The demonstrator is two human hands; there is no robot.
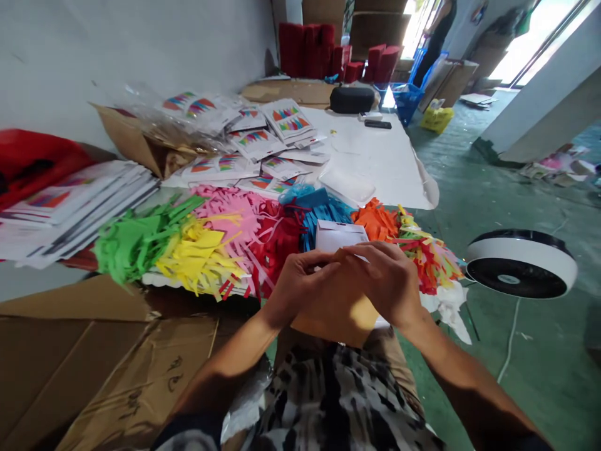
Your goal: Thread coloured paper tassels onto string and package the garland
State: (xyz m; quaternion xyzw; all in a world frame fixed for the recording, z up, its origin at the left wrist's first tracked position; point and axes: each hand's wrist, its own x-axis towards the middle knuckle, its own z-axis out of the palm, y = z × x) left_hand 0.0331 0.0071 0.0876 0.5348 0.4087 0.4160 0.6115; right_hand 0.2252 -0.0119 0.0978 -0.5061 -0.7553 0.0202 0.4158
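An orange-brown sheet (335, 307) hangs upright over my lap, and its exact material is hard to make out. My left hand (303, 282) is closed, pinching the sheet's top edge. Close beside it, my right hand (387, 279) is closed on the same edge farther right. Just behind my fingers a white packet (340, 233) with a flap stands partly hidden. Piles of cut paper fringe lie along the table's near edge: green (136, 241), yellow (200, 257), pink (230, 213), red (282, 247), blue (323, 216), orange (375, 220) and mixed colours (429, 257).
Printed white packets (256, 144) lie heaped on the table, with another stack (89, 200) at left. A black case (352, 99) sits farther back. Cardboard (107, 357) fills the lower left. A white-and-black fan (521, 263) stands at right. Another person (436, 37) is in the background.
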